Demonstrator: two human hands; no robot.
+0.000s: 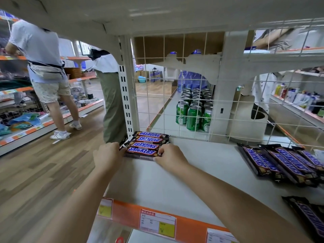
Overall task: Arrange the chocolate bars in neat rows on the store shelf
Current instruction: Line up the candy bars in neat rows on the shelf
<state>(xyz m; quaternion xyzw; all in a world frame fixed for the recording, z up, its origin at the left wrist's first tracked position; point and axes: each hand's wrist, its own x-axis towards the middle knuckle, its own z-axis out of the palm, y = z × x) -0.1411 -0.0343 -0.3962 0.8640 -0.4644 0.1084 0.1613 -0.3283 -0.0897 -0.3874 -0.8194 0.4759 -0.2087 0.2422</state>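
At the back left corner of the shelf (175,181), against the wire mesh panel (184,85), four chocolate bars (147,144) lie side by side in a tidy row, labels up. Both hands are on the bar nearest the shelf's front edge: the left hand (107,155) grips its left end, the right hand (171,155) pinches its right end, fingers (160,153) curled around the wrapper. Toward the right side of the same shelf, well apart from that row, a loose group of bars (280,163) lies slanted and overlapping, and one more bar (308,216) sits near the shelf's front right edge. Along the front edge runs an orange strip with price tags (157,223). Behind the mesh stand green cans (192,116). Left of the shelf, two people (43,58) stand in the aisle.
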